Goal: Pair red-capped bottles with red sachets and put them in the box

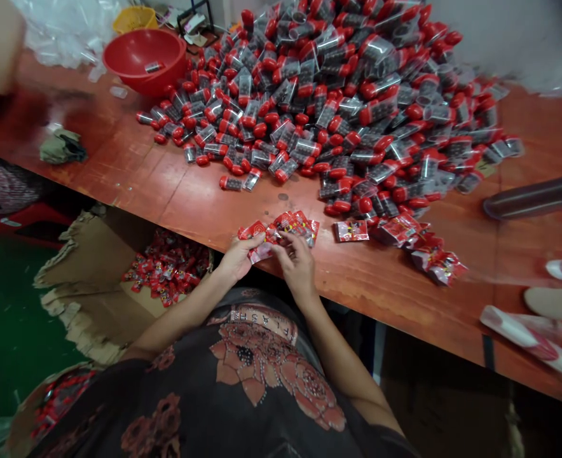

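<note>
Gripping red packet [252, 230] with left hand [239, 256], pinching its end with right hand [301, 264], at desk's [195, 207] near edge; apparently adjusting; likely needs steady hold.

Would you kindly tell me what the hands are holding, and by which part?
The left hand holds a red packet by its left side, thumb on top; whether the right hand grips it too is unclear.

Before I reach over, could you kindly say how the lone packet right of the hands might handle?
The packet may feel slippery, given its shiny wrapper. Lying flat, it seems unlikely to roll. Being small, it is probably light.
</note>
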`<state>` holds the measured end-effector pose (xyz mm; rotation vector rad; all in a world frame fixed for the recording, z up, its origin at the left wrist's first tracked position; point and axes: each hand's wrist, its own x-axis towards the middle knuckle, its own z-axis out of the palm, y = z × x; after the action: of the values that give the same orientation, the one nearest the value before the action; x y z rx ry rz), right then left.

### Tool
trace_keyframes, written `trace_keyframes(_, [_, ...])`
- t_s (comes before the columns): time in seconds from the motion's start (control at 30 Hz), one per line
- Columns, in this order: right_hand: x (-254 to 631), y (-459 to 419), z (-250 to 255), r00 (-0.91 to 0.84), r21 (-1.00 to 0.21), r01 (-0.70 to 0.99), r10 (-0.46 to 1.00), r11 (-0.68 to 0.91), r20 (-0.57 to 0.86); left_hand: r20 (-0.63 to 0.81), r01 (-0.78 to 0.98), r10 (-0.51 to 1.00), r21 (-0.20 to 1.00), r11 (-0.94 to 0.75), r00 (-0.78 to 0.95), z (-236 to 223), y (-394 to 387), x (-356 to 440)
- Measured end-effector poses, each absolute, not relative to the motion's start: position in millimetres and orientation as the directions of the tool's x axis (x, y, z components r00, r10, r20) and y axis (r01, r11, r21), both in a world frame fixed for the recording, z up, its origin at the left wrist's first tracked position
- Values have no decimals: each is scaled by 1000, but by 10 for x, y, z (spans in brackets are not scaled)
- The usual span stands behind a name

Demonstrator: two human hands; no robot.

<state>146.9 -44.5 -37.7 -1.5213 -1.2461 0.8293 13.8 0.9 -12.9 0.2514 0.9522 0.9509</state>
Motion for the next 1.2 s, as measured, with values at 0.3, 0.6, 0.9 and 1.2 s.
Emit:
trace_keyframes(0.3, [1476, -321, -404, 138, -948, 318, 989, 8, 54, -539, -484, 833, 700, 525, 123, -188, -1, 174])
trace_keyframes(0.6, [1983, 192, -124, -14, -757, 649, 997, 71, 81, -564, -555, 817, 645, 526, 119, -162, 208, 225])
trace_keyframes(0.9, [2518, 985, -321, 367, -214, 918, 919, -333, 142, -613, -625, 779, 559, 545, 130, -159, 314, 135])
trace_keyframes(1.2, [2375, 974, -397, 286, -682, 729, 928, -47, 241, -737, -640, 659, 434, 634, 153, 30, 296, 54])
